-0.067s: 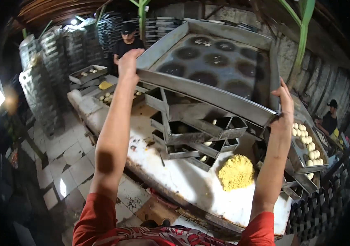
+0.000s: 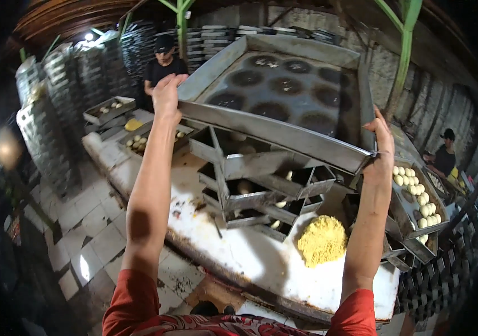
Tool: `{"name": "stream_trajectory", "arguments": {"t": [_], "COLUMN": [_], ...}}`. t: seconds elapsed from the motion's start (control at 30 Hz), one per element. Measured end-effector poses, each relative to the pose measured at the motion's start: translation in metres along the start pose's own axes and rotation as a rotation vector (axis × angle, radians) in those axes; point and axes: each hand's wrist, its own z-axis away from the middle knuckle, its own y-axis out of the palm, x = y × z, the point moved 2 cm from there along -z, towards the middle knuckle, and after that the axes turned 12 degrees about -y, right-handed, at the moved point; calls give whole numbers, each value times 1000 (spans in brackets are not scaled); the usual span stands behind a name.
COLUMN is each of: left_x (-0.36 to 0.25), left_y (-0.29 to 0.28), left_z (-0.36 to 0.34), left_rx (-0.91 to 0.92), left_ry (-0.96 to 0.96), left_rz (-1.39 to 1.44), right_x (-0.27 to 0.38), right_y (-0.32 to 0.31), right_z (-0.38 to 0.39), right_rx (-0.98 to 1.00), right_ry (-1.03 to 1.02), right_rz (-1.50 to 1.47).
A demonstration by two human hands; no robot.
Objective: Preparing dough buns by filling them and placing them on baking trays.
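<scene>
A wide, square metal baking tray (image 2: pixel 284 129) is raised above the table, tilted, with dark round marks across its bottom. My left hand (image 2: pixel 166 94) is closed round its left side near the front corner. At the right front corner, my right hand (image 2: pixel 382 143) grips the tray, fingers bent up along its side wall. Just below is a stack of similar metal trays (image 2: pixel 256 165), set crosswise on each other, with pale dough balls showing through the gaps. A lumpy yellow dough mass (image 2: pixel 322 241) lies on the table near my right forearm.
The white worktable (image 2: pixel 233 252) has a worn front edge. Trays of dough balls stand at right (image 2: pixel 418 196) and back left (image 2: pixel 138 140). One person (image 2: pixel 163 64) stands behind the table at left; another person (image 2: pixel 446 154) is at far right. Tall tray stacks (image 2: pixel 48 140) line the left.
The whole view has shifted slightly, so things appear a little lower and further left. Both hands keep their hold on the raised tray.
</scene>
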Motion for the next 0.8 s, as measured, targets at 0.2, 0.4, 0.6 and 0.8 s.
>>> {"name": "stream_trajectory", "arguments": {"t": [0.2,0.4,0.6,0.8], "left_x": [12,97,101,69], "left_y": [-16,-35,-44,-67], "left_z": [-78,-73,-76,-43], "left_rx": [17,62,126,62], "left_ry": [168,275,389,669], "left_rz": [-250,-608,-851,-1291], "right_x": [-58,-132,-117,-42], "right_y": [36,-7,-22,-108], "right_z": [-18,-27,-22,-61], "right_rx": [-111,-267,-81,230], "right_ry": [89,314,276,-34], "right_rz": [80,185,261,1172]}}
